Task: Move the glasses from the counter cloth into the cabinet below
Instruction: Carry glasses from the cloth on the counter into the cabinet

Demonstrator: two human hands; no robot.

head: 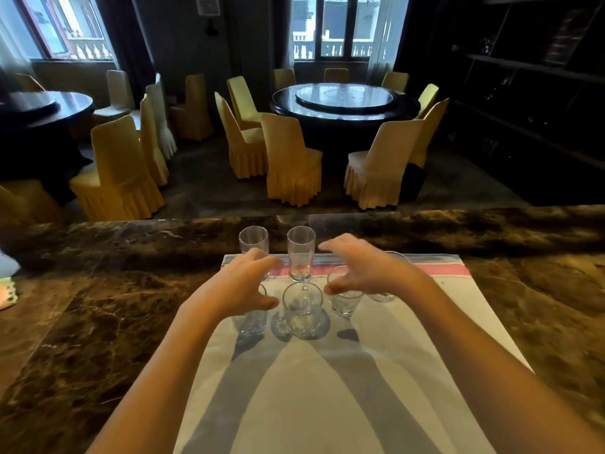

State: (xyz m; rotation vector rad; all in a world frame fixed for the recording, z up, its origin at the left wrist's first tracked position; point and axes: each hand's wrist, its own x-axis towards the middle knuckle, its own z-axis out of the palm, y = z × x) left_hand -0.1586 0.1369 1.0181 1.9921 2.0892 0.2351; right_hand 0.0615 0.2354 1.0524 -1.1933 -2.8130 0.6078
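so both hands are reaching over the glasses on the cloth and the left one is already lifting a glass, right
Not quite. In the head view the left hand holds nothing: its fingers are spread above the glasses, as are those of the right hand. Both hands do reach over the glasses on the cloth.

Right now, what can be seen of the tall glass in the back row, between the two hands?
The tall glass is clear, narrow and empty, with a thicker base. It stands upright at the cloth's far edge, on its pink stripe, behind a shorter glass. It is between the left hand and right hand; neither touches it.
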